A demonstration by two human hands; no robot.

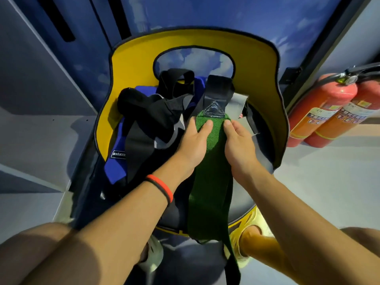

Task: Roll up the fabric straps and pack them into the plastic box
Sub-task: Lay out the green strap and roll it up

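Note:
A green fabric strap (210, 182) lies lengthwise down a chair seat, its black-patched far end toward the chair back and its near end hanging over the seat's front edge. My left hand (195, 138) rests on the strap's left side near the far end, fingers laid flat on it. On the strap's right edge my right hand (238, 140) presses with its fingertips. Left of the green strap lie black straps (144, 128), a blue strap (115, 161) and a grey strap (236, 105) in a loose pile. No plastic box is in view.
The yellow chair back (144, 56) curves round the pile, with a dark seat (242, 204) below. Two red fire extinguishers (320, 114) lean against the wall at right. My knees and yellow shoes (246, 229) are at the bottom of the view.

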